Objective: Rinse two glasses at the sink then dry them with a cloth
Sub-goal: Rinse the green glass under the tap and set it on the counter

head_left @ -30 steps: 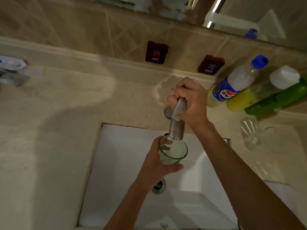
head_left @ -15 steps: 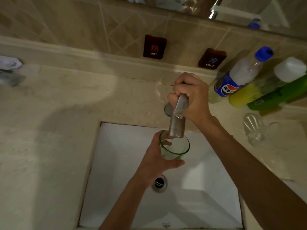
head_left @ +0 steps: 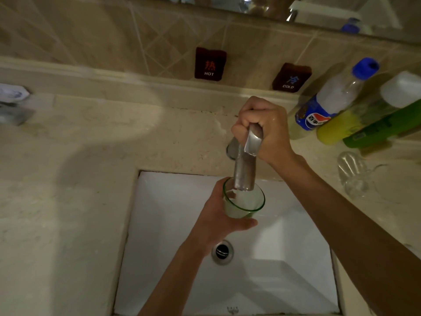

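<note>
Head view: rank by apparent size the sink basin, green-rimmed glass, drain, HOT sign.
1. Sink basin, by far the largest.
2. Green-rimmed glass, gripped by the left hand under the spout.
3. HOT sign.
4. Drain.
The sign and drain look close in size, and distance from the camera differs, so their order is unsure.

Dim warm light, large soft shadow across the countertop [head_left: 68, 179], wide-angle bending at edges, slightly soft focus

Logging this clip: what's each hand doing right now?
Left hand: holds the green-rimmed glass under the spout.
Right hand: grips the faucet handle.
</note>
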`<state>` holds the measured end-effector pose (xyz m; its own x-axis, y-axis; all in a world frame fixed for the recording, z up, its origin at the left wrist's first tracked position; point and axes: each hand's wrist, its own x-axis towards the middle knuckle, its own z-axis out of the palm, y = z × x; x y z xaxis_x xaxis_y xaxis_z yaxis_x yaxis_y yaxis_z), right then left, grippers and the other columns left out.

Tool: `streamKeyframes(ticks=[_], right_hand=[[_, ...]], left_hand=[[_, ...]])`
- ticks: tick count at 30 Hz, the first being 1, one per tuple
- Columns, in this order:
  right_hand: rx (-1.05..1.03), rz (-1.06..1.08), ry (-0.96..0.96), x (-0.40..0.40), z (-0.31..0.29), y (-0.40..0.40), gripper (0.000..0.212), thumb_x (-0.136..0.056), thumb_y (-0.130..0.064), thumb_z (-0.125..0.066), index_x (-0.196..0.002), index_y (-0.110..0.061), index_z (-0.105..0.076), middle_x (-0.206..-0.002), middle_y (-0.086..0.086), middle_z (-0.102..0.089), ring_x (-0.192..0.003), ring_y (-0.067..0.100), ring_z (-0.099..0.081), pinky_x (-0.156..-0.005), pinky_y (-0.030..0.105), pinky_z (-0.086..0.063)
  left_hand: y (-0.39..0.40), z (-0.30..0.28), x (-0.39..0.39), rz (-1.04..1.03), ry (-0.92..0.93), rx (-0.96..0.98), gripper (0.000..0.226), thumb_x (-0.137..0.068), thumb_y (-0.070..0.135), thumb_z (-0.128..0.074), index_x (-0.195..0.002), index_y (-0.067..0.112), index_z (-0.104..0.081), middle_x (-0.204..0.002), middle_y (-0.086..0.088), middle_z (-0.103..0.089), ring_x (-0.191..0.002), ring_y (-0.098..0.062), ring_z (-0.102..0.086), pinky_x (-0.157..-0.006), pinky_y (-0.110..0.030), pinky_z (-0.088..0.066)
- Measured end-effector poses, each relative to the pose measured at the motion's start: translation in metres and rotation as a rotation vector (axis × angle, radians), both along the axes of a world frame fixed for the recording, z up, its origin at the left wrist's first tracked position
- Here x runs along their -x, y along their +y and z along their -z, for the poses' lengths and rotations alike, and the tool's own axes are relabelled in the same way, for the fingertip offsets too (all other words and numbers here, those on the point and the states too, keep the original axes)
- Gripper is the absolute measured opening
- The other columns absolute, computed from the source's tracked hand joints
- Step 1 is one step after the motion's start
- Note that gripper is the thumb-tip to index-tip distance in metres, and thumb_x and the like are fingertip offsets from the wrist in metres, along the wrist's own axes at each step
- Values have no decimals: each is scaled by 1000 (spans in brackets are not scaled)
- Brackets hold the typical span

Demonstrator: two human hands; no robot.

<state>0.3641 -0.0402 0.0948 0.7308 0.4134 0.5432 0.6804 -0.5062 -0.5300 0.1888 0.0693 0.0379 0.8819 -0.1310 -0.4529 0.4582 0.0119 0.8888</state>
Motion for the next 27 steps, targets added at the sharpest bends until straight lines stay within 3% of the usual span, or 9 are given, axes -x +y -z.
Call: streamKeyframes(ticks=[9, 16, 21, 27], right_hand=[[-27, 14, -10, 4, 2, 1, 26, -75, -3, -66, -52, 2, -53, -68, 11, -58, -57, 28, -54, -50, 38, -44], [4, 50, -105, 9, 0, 2, 28, -74, -4, -70, -52, -2, -52, -69, 10, -61, -61, 25, -54, -53, 40, -45], [-11, 31, -52, 8, -1, 2, 28, -72, -4, -69, -50, -3, -51, -67, 8, -59, -59, 24, -53, -51, 39, -44], [-10, 28, -22, 7, -2, 2, 29, -72, -3, -68, -49, -2, -50, -66, 8, -58, -56, 24, -53, -49, 38, -43]], left_hand=[[4, 2, 8, -4, 37, -23, 92, -64, 7, -95, -136, 36, -45, -126, 19, -58, -111, 7, -57, -80, -4, -48], [3, 6, 13, -27, 57, -18, 88, -65, 7, -94, -131, 39, -46, -124, 15, -58, -111, -2, -58, -79, -10, -51], [6, 11, 14, -49, 48, -20, 86, -64, 7, -94, -127, 43, -48, -126, 16, -58, -111, 4, -57, -84, -12, -51], [7, 16, 13, -60, 46, -15, 87, -64, 7, -95, -128, 43, -47, -128, 14, -59, -117, -5, -58, -83, -15, -53]])
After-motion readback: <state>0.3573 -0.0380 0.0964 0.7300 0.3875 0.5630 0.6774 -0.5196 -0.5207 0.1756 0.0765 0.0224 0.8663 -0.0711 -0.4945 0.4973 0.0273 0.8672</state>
